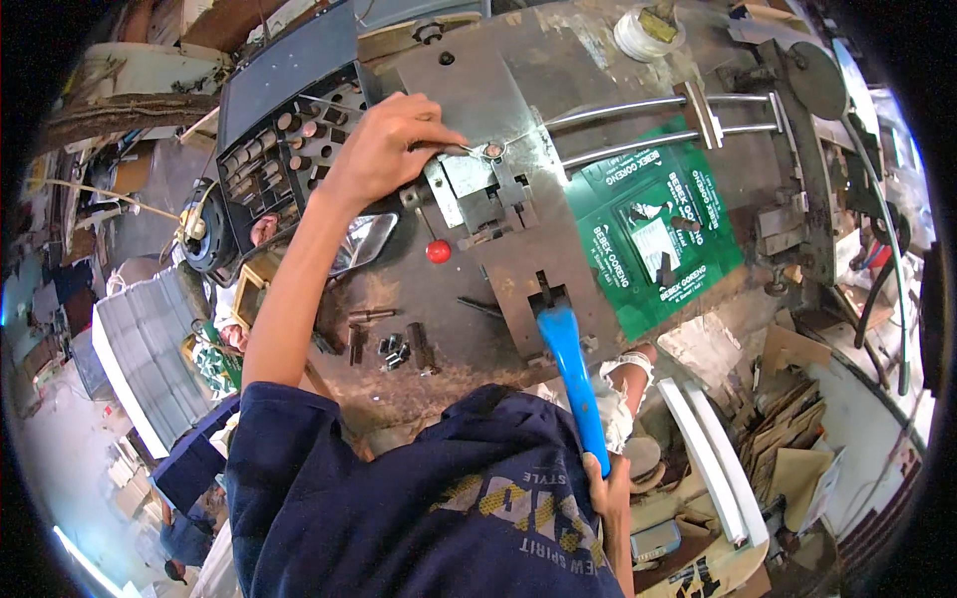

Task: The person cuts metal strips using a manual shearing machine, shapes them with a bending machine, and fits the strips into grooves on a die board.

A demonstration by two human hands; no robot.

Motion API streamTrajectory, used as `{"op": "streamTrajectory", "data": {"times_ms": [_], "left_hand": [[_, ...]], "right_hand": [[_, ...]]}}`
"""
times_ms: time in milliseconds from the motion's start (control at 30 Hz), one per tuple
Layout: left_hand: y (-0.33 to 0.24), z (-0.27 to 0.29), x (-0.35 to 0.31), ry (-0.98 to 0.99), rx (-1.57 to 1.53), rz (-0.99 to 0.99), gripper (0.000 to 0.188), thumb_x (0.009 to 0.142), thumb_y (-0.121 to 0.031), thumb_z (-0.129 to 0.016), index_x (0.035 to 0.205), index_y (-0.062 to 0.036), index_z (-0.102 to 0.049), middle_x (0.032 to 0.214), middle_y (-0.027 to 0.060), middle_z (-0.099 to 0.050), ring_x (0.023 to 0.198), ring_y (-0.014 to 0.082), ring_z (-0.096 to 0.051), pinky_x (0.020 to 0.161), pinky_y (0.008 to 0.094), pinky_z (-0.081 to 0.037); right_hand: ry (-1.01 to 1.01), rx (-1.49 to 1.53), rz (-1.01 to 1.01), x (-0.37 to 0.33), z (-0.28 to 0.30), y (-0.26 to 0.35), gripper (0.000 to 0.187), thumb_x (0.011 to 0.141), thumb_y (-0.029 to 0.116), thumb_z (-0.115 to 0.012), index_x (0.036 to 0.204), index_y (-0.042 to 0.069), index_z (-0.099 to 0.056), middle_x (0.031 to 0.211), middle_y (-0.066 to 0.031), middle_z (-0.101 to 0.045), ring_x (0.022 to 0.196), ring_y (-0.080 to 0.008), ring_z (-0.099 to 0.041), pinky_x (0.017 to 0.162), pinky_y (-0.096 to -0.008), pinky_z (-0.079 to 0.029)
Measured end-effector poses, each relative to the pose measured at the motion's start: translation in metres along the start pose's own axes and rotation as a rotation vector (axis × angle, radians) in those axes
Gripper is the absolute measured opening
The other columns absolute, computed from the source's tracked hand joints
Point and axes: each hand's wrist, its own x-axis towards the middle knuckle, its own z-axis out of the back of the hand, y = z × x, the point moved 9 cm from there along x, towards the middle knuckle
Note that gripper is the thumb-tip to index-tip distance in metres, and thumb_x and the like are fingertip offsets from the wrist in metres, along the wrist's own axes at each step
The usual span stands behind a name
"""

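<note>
My left hand [401, 138] reaches over the bench to a metal press fixture [469, 177]. Its thumb and forefinger are pinched together beside a small round copper-coloured piece [493, 151] on the fixture. Something thin seems to run from the fingertips to that piece, too small to name. My right hand [610, 486], low beside my body, is wrapped around the end of a long blue lever handle [571, 374]. The lever's upper end sits at a slot in the metal base plate [528, 269]. A red ball knob [438, 251] on a rod stands left of the fixture.
A dark case of cylindrical metal parts [289, 149] lies at the far left. Loose bolts [395, 351] rest nearer. Two chrome rods [628, 110] extend right above a green printed plastic sheet [653, 224]. A white spool [648, 33] stands at the back.
</note>
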Motion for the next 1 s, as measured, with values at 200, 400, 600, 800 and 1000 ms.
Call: {"op": "streamTrajectory", "data": {"times_ms": [200,400,600,800,1000], "left_hand": [[-0.007,0.004,0.020,0.087,0.112,-0.170,0.033,0.062,0.003,-0.074,0.093,-0.0083,-0.077,0.082,0.0059,-0.062,0.084,0.0247,-0.058,0.076,0.0359,-0.044],[0.000,0.001,0.033,0.204,0.160,-0.173,0.037,0.061,0.005,-0.072,0.096,-0.0067,-0.075,0.089,0.0066,-0.067,0.088,0.0281,-0.063,0.078,0.0394,-0.048],[0.000,-0.013,0.049,0.371,0.158,-0.166,0.038,0.062,0.008,-0.068,0.098,-0.0034,-0.073,0.097,0.0092,-0.069,0.090,0.0342,-0.066,0.075,0.0428,-0.052],[-0.005,-0.018,0.063,0.447,0.191,-0.150,0.031,0.065,0.006,-0.068,0.094,-0.0023,-0.072,0.089,0.0113,-0.066,0.087,0.0337,-0.066,0.075,0.0436,-0.052],[-0.014,-0.024,0.071,0.499,0.241,-0.246,0.030,0.066,0.004,-0.068,0.095,-0.0022,-0.071,0.089,0.0123,-0.065,0.087,0.0335,-0.065,0.076,0.0434,-0.052]], "right_hand": [[0.043,0.067,0.077,0.010,-0.003,0.004,0.053,0.090,0.035,-0.068,0.122,-0.006,-0.059,0.113,-0.0284,-0.064,0.104,-0.0398,-0.060,0.097,-0.0463,-0.044],[0.039,0.102,0.060,0.016,-0.012,-0.016,0.056,0.089,0.037,-0.069,0.124,-0.006,-0.058,0.114,-0.0278,-0.063,0.104,-0.0401,-0.060,0.094,-0.0462,-0.045],[-0.018,0.128,0.011,0.014,-0.012,-0.035,0.052,0.089,0.037,-0.069,0.117,-0.006,-0.061,0.113,-0.0298,-0.062,0.105,-0.0398,-0.058,0.095,-0.0465,-0.043],[0.139,-0.027,-0.130,0.011,-0.011,-0.019,0.053,0.089,0.039,-0.067,0.117,-0.006,-0.061,0.111,-0.0294,-0.063,0.102,-0.0414,-0.059,0.094,-0.0478,-0.044],[0.137,0.096,0.034,0.016,-0.010,-0.002,0.052,0.089,0.038,-0.067,0.115,-0.006,-0.061,0.105,-0.0293,-0.064,0.096,-0.0406,-0.060,0.090,-0.0493,-0.045]]}}
